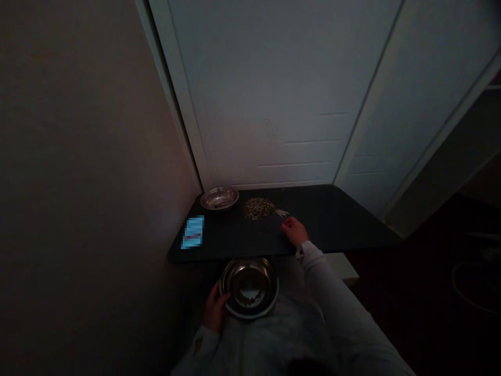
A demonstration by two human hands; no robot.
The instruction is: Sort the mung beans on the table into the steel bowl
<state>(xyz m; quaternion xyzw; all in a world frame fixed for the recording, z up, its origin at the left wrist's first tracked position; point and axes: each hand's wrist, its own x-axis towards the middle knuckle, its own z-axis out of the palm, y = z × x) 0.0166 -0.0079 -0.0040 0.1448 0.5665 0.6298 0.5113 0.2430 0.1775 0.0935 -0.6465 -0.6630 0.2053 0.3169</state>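
My left hand (215,309) grips the left rim of a shiny metal bowl (271,300), thumb over the edge, fingers on the outside. The bowl is held over my lap, below the table's front edge, with a few small grains or seeds at its bottom. My right hand (295,231) is over the dark table with its fingers curled closed; what they hold, if anything, is too dim to make out. Just beyond its fingertips lies a pale patch (282,213), which I cannot identify, touching the right end of a heap of mixed grains or seeds (259,208).
A second metal bowl (219,199) stands at the back left of the black table (332,224). A blurred light-blue rectangle (193,232) lies at the left edge. A white panelled door (274,94) rises behind the table, and a wall (97,183) stands close on the left.
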